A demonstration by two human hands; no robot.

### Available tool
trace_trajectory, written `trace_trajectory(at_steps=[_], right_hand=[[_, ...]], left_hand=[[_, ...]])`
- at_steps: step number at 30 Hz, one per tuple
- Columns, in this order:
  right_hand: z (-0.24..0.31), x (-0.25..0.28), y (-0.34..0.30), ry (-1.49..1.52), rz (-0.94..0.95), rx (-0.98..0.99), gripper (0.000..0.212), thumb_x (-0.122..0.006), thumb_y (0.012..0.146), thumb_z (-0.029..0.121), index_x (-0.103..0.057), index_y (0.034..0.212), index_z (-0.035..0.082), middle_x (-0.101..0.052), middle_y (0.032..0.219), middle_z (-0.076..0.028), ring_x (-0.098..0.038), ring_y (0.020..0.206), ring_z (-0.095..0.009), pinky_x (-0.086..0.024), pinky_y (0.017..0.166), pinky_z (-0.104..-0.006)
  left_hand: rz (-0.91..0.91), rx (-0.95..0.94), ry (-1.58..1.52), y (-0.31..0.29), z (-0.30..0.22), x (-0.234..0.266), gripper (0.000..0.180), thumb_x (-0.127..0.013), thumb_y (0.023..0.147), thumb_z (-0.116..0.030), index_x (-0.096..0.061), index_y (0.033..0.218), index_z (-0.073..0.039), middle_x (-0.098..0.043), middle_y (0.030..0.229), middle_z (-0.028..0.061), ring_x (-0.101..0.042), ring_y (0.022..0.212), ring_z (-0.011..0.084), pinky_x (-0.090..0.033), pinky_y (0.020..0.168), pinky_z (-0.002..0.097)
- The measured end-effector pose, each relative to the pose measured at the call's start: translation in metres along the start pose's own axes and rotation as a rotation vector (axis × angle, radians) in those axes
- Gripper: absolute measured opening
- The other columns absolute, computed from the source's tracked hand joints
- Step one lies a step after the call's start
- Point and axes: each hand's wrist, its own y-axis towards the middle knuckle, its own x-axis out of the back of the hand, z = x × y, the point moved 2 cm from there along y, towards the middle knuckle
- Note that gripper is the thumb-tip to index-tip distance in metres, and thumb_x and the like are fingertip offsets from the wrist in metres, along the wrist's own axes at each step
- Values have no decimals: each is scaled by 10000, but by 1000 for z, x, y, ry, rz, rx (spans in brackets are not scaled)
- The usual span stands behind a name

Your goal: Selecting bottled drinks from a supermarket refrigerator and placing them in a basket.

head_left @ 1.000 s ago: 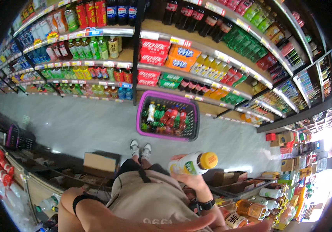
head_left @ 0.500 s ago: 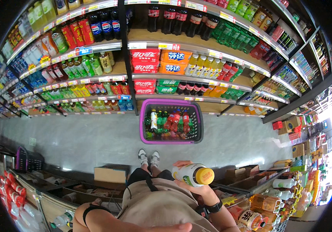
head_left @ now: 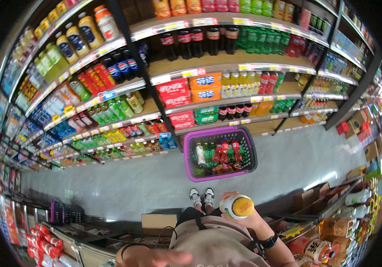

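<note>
White bottle [head_left: 236,206] is what I look at first: it sits in the person's right hand [head_left: 252,221], out in front of the beige top [head_left: 215,242] and a little to the person's right, with its yellow cap [head_left: 244,206] facing up toward the head. That hand is wrapped around the body of the bottle, fingers showing along the far side and the palm along the near side, and a dark watch [head_left: 270,240] is on the same wrist. The left hand [head_left: 168,257] is low at the person's front, blurred and cut by the lower edge; I see nothing in it, but I cannot tell whether its fingers are spread or pressed together.

To my eye the step in hand is a plain hold, with the bottle gripped clear of any support. Beyond the shoes [head_left: 194,196] a purple-rimmed basket [head_left: 209,179] stands on the grey floor [head_left: 137,187], just beside the foot of the drink shelves [head_left: 182,66]. In it are another pale bottle [head_left: 200,153], green bottles [head_left: 208,151] and red bottles [head_left: 235,149]; the held one is apart from them all. Whatever the next move is, I judge that it calls for a firm grip round the body, since there is only floor below, and for a steady wrist if the bottle is tipped or turned
</note>
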Motion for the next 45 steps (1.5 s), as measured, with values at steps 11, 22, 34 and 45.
trace_trajectory(at_steps=[11, 22, 34, 45], right_hand=[[-10, 19, 2, -140, 115, -178, 582, -890, 723, 213, -652, 1212, 5, -743, 1134, -151, -718, 1069, -301, -545, 957, -385], [20, -32, 35, -350, 518, -172, 608, -887, 698, 345, -647, 1173, 50, -726, 1049, -201, -689, 986, -400, -559, 838, -462], [33, -167, 82, -348, 786, -312, 733, -856, 775, 477, -617, 1244, -33, -708, 1119, -219, -696, 1034, -385, -527, 915, -448], [1, -207, 79, -332, 624, -286, 799, -820, 865, 341, -442, 1473, -14, -616, 1309, -238, -707, 1020, -378, -575, 854, -406]], left_hand=[[238, 441, 836, 5, 65, 122, 365, -638, 993, -236, -577, 712, -11, -625, 643, 83, -656, 650, 219, -503, 763, 391], [934, 812, 1361, -10, 68, 201, 415, -767, 854, -245, -702, 1251, -140, -731, 1170, 60, -686, 1082, 288, -498, 1004, 424], [736, 755, 469, -41, 38, 320, 811, -991, 645, -237, -631, 1341, -30, -552, 1489, 159, -564, 1329, 295, -480, 1080, 418], [331, 873, 259, -90, 16, 392, 743, -972, 656, -61, -626, 1312, -15, -680, 1318, 117, -643, 1221, 216, -520, 1052, 372]])
